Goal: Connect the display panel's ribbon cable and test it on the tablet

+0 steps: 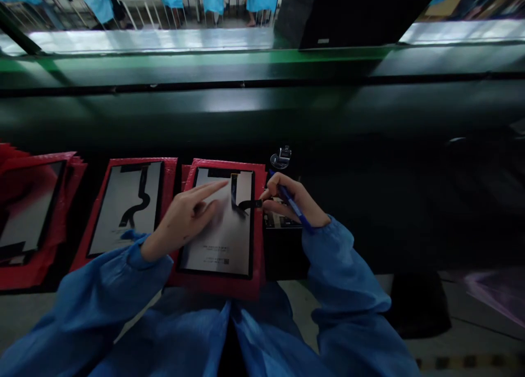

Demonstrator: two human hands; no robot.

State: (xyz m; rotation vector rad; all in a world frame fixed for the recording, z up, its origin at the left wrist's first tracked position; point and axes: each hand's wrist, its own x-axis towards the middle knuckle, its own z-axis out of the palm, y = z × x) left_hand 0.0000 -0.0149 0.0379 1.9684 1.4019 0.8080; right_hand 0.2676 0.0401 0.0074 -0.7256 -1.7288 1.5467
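A display panel (pixel 223 229) lies face down in front of me, its silvery back up, on red bubble-wrap bags (pixel 221 289). From near its top edge a black flex cable (pixel 246 205) curves to the right. My right hand (pixel 301 199) pinches the free end of that cable between thumb and finger. A blue pen (pixel 296 207) is tucked in the same hand, slanting across the palm. My left hand (pixel 184 218) hovers over or rests on the panel's left side, I cannot tell which; its index finger points at the cable's base, thumb apart, holding nothing.
Left of me lies another panel (pixel 123 202) with an S-shaped cable on a red bag, then a stack of red bags (pixel 53 224) with a panel. Beyond my right hand sits a small clear round item (pixel 281 157). Small parts (pixel 281 221) lie beneath that hand.
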